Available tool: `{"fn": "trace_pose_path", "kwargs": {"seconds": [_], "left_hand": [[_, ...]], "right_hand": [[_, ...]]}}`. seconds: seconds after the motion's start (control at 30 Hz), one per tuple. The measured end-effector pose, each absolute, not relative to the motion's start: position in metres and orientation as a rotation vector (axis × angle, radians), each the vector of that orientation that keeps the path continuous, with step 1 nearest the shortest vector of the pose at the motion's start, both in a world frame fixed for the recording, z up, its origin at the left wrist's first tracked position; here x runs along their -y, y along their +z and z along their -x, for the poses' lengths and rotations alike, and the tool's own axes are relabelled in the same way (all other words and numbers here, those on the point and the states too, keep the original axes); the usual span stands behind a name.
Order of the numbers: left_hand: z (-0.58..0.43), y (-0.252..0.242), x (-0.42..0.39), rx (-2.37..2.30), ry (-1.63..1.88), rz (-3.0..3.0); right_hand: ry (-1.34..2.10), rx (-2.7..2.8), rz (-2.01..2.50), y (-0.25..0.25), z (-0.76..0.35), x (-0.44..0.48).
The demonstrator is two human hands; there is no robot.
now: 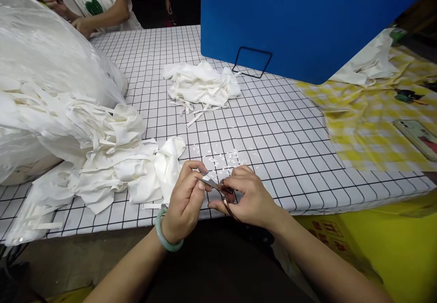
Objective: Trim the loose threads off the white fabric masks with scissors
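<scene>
My right hand [251, 198] grips a small pair of scissors [218, 189] at the near edge of the table, blades pointing left. My left hand [186, 198], with a green bangle on the wrist, is closed in a pinch right at the blade tips; what it pinches is too small to make out. Tiny white cloth snippets [221, 159] lie scattered just beyond both hands. A heap of white cloth pieces [112, 171] lies to the left of my left hand.
The table has a white grid-pattern cover [273, 125]. A second white cloth pile [201, 84] lies further back, a big clear bag of cloth [41, 66] at left, a blue board [290, 20] behind. Another person [92, 7] works at far left. A phone [418, 136] rests on yellow checked cloth.
</scene>
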State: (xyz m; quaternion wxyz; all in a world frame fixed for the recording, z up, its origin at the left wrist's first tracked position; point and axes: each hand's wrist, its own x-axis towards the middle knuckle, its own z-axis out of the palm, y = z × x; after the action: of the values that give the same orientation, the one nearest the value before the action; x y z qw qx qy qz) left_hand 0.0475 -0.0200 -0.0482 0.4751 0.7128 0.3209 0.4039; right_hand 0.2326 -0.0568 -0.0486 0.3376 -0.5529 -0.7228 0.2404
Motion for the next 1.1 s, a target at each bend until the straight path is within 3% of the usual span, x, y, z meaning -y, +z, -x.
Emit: {"fn": "trace_pose_path", "kwargs": {"seconds": [0.5, 0.7, 0.93, 1.1], "left_hand": [[-0.070, -0.054, 0.016, -0.646, 0.854, -1.839], [-0.070, -0.058, 0.015, -0.731, 0.787, -1.711], [-0.040, -0.022, 0.023, -0.561, 0.753, -1.916], [0.035, -0.030, -0.032, -1.201, 0.888, -2.417]], "right_hand": [[0.515, 1.662, 1.620, -0.080, -0.241, 0.086], [0.827, 1.294, 1.704, -0.086, -0.249, 0.093], [1.266, 1.244, 1.216, -0.076, -0.216, 0.078], [1.256, 1.235, 1.304, -0.076, -0.199, 0.068]]}}
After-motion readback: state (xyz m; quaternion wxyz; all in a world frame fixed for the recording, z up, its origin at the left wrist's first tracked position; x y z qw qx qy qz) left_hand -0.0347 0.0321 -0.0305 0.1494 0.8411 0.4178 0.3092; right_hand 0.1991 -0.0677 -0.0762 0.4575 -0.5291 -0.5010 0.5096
